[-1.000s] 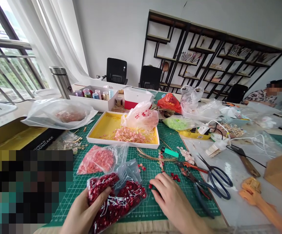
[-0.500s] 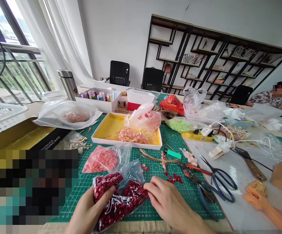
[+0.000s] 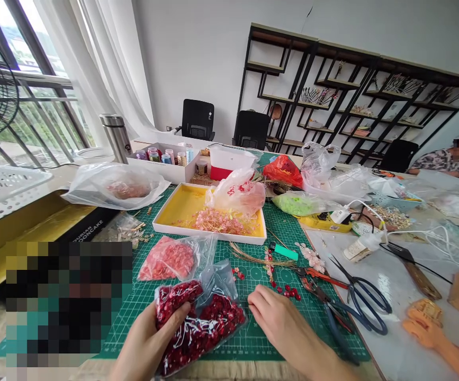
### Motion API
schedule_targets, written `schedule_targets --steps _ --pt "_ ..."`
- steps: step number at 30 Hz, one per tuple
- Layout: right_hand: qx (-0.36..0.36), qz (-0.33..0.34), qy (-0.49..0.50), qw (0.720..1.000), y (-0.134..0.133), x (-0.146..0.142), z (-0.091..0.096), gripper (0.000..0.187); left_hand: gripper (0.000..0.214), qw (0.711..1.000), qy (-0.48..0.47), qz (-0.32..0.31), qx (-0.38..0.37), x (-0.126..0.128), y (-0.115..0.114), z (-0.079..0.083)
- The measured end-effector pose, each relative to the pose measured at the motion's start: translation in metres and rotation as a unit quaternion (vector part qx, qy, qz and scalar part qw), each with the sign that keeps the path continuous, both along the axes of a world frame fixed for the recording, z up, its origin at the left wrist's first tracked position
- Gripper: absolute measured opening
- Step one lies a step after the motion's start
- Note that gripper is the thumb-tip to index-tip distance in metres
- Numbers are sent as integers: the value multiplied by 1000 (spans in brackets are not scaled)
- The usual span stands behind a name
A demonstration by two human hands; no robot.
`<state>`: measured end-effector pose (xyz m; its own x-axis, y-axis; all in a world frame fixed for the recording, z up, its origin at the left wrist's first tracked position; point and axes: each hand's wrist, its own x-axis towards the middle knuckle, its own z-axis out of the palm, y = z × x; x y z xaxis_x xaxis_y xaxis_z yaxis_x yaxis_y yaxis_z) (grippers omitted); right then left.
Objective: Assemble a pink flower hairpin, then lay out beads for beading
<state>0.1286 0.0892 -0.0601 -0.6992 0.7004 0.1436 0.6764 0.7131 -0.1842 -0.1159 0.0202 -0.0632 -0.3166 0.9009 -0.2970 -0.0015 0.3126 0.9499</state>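
A clear bag of red beads (image 3: 201, 333) is clamped in the left hand (image 3: 150, 338) over the green cutting mat (image 3: 261, 338); the right hand (image 3: 280, 323) is held open just beside it. Only a few loose red beads (image 3: 287, 292) are on the mat; most are bagged.

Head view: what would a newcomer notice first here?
The clear bag of deep red beads stands out at bottom centre, held by the left hand, with the right hand beside it. Above it sits a yellow-lined white tray of pink sprays; blue-handled scissors lie to the right.
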Motion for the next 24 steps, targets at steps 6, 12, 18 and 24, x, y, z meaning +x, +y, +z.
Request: schedule_targets --steps 6,12,18,24 --pt "43 -50 -7 998 6 8 5 16 54 1000 7 -3 0 -1 -1 0" --pt "-20 -12 43 999 -5 -9 11 21 53 1000 4 -6 3 -1 0 -2" --pt "-70 18 66 995 -4 -18 -3 22 60 1000 23 -11 6 -2 0 -4" --pt "-89 23 29 995 -4 -19 9 15 54 997 76 -31 13 -4 2 -4"
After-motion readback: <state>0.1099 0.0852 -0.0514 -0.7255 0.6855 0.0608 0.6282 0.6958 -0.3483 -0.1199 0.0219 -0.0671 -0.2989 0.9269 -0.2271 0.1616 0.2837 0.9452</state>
